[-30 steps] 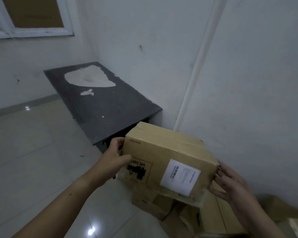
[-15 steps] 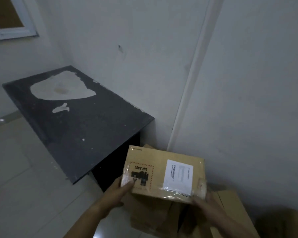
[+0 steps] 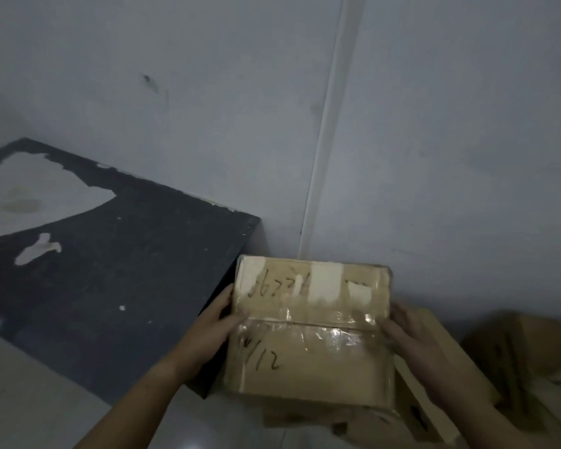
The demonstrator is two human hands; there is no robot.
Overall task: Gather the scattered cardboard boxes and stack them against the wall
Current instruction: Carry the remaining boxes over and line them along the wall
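Cardboard box [image 3: 311, 332]: brown, taped, handwritten marks on its top face; held level between both hands, near the wall [image 3: 450, 157] and just beside the end of the black desk [image 3: 110, 286]. It is above other cardboard; whether it rests on it cannot be told
Left hand [image 3: 216, 328]: thumb over the top face, fingers wrapped round the box's left side
Right hand [image 3: 412, 338]: thumb on the top edge, fingers closed round the right side
Flattened cardboard [image 3: 441, 374]: beneath and right of the box
Crumpled box [image 3: 531, 361]: far right, at the wall
Desk top: black, with pale peeled patches

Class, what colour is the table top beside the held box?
Black table top with pale patches; head view.
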